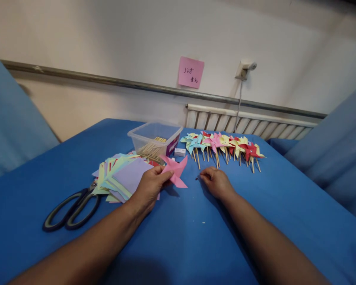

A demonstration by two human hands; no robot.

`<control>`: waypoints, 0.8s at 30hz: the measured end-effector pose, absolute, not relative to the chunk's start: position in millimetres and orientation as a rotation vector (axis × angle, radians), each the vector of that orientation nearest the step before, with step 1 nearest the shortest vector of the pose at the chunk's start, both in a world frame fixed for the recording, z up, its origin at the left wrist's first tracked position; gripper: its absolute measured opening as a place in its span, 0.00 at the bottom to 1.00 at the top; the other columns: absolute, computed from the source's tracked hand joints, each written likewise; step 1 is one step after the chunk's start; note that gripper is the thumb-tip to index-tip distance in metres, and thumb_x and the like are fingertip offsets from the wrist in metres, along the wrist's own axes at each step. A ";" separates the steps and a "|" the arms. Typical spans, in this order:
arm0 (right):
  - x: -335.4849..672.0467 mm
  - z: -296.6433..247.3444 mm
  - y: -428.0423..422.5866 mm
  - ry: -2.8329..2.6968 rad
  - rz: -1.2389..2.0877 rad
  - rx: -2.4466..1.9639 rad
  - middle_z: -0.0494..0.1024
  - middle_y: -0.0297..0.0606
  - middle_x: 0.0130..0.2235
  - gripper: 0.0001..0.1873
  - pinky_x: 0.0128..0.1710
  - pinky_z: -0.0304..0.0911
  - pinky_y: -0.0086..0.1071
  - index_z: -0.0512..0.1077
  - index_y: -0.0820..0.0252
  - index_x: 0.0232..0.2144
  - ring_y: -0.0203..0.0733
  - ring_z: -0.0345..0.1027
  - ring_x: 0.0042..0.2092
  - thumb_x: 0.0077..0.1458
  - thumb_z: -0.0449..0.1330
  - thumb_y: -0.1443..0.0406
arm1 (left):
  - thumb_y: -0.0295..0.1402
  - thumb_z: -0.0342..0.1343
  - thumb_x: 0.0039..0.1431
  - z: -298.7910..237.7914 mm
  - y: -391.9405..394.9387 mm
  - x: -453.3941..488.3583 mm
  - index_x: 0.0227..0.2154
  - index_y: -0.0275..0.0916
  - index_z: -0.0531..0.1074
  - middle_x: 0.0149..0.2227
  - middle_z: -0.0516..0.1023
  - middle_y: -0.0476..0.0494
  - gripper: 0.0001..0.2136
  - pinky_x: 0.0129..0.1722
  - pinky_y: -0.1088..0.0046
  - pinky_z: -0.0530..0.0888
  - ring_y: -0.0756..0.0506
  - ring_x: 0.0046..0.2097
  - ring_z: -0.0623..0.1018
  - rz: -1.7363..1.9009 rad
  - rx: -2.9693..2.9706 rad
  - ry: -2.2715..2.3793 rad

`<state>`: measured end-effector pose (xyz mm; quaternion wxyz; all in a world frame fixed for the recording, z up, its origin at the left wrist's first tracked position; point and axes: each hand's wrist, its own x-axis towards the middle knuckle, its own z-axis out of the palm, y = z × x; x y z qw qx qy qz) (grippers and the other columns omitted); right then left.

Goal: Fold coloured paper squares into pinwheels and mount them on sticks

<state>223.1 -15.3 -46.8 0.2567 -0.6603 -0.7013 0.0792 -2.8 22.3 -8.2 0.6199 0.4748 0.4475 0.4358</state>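
My left hand (pixel 150 187) pinches a folded pink paper pinwheel (pixel 175 169) just above the blue cloth, beside a stack of coloured paper squares (pixel 123 176). My right hand (pixel 216 182) rests on the cloth with its fingertips curled together at a tiny dark thing (pixel 197 178), too small to name. A row of finished pinwheels on wooden sticks (pixel 222 145) lies beyond the right hand.
A clear plastic tub (pixel 154 136) holding wooden sticks stands behind the paper stack, with a small white box (pixel 179 151) next to it. Large black-handled scissors (pixel 72 208) lie at the left. A pink note (pixel 190 72) hangs on the wall, above a radiator (pixel 246 122).
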 end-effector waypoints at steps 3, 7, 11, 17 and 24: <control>217.6 -41.4 -13.8 -1.979 0.226 -1.808 0.77 0.37 0.38 0.08 0.39 0.59 0.28 0.75 0.57 0.37 0.38 0.69 0.39 0.58 0.56 0.65 | 0.37 0.66 0.38 -9.3 23.3 -0.8 0.26 0.33 0.74 0.25 0.77 0.42 0.13 0.27 0.71 0.70 0.45 0.27 0.75 0.980 1.103 1.038; 206.5 -31.3 -16.6 -2.086 0.123 -1.930 0.77 0.39 0.40 0.10 0.39 0.59 0.29 0.75 0.56 0.38 0.39 0.70 0.41 0.60 0.54 0.62 | 0.37 0.65 0.41 -11.3 23.1 0.4 0.27 0.33 0.74 0.26 0.77 0.43 0.13 0.27 0.72 0.69 0.47 0.27 0.74 0.950 1.136 1.038; 197.1 -26.3 -18.0 -2.190 0.013 -2.009 0.77 0.40 0.39 0.12 0.36 0.59 0.30 0.75 0.57 0.37 0.41 0.71 0.40 0.61 0.51 0.63 | 0.37 0.64 0.42 -11.9 22.3 -0.7 0.25 0.34 0.73 0.24 0.75 0.47 0.12 0.24 0.75 0.66 0.50 0.25 0.72 0.948 1.156 1.049; 191.7 -28.9 -20.2 -2.244 -0.117 -2.074 0.76 0.43 0.37 0.15 0.34 0.58 0.32 0.74 0.60 0.34 0.43 0.71 0.37 0.63 0.48 0.64 | 0.37 0.64 0.41 -7.9 18.4 0.6 0.24 0.35 0.72 0.23 0.74 0.49 0.11 0.23 0.75 0.65 0.50 0.24 0.71 0.953 1.183 1.079; 197.4 -31.2 -18.8 -2.126 0.010 -2.084 0.77 0.41 0.37 0.14 0.33 0.57 0.31 0.76 0.57 0.36 0.42 0.71 0.38 0.62 0.49 0.65 | 0.38 0.64 0.42 -6.2 15.9 2.5 0.26 0.35 0.73 0.25 0.75 0.47 0.12 0.25 0.75 0.66 0.49 0.26 0.72 0.927 1.242 1.088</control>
